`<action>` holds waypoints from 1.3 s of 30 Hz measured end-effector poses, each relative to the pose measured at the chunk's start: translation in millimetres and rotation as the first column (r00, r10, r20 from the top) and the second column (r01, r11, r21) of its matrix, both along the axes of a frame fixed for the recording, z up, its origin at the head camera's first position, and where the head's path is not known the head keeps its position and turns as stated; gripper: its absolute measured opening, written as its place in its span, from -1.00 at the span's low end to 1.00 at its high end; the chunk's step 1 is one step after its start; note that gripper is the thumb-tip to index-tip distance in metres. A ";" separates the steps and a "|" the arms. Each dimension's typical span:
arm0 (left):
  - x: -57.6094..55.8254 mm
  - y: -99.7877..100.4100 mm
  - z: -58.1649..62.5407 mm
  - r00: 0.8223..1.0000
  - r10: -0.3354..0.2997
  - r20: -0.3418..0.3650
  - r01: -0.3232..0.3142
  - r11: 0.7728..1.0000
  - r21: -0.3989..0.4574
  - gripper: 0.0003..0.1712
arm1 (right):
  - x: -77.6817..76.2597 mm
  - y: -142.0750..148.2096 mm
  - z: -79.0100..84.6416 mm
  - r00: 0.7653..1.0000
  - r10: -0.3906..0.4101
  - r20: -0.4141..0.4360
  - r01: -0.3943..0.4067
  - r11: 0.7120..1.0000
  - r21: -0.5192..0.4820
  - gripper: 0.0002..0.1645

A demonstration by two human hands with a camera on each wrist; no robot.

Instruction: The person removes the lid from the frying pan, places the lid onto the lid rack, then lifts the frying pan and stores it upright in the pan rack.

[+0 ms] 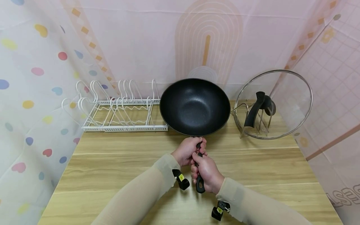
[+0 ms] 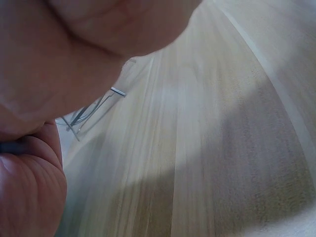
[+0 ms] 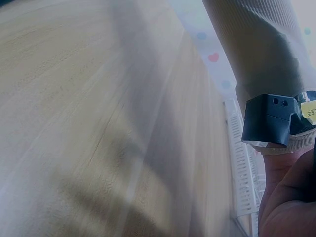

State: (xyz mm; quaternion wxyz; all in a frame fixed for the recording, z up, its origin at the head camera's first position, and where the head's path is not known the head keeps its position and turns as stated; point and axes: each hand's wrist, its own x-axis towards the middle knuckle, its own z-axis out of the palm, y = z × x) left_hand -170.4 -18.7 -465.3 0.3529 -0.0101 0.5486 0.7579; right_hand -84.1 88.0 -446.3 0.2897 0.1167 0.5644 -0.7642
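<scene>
A black wok with a long black handle is held by both hands, its dark inside facing the head camera. Close to the pan, my left hand grips the upper part of the handle. Just below it, my right hand wraps round the handle's lower part, and the looped end sticks out beneath. In the left wrist view, large parts of a hand fill the left side. The right wrist view catches the left sleeve and its wrist camera.
Left of the wok, a white wire dish rack stands at the back of the wooden table. To the right, a glass lid with a black knob leans upright in a metal wire stand. Patterned cloth hangs behind.
</scene>
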 end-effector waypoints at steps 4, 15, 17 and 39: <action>-0.2 -0.8 1.4 1.000 0.001 -0.003 -0.001 1.000 -0.005 -0.75 | -0.3 -0.6 0.7 1.000 0.001 -0.004 -0.001 1.000 0.002 -0.57; -0.1 -2.2 2.7 1.000 0.014 0.010 -0.014 1.000 0.011 -0.75 | -0.3 -2.3 3.5 1.000 0.003 0.001 -0.003 1.000 0.005 -0.59; -0.1 -2.6 2.9 1.000 0.013 0.009 -0.013 1.000 0.010 -0.75 | -0.2 -2.5 3.9 1.000 0.004 0.002 -0.004 1.000 0.005 -0.59; 2.1 -7.0 9.8 0.999 0.032 -0.011 -0.032 0.999 0.022 -0.75 | 0.5 -6.4 9.8 1.000 0.009 -0.007 -0.009 1.000 -0.001 -0.61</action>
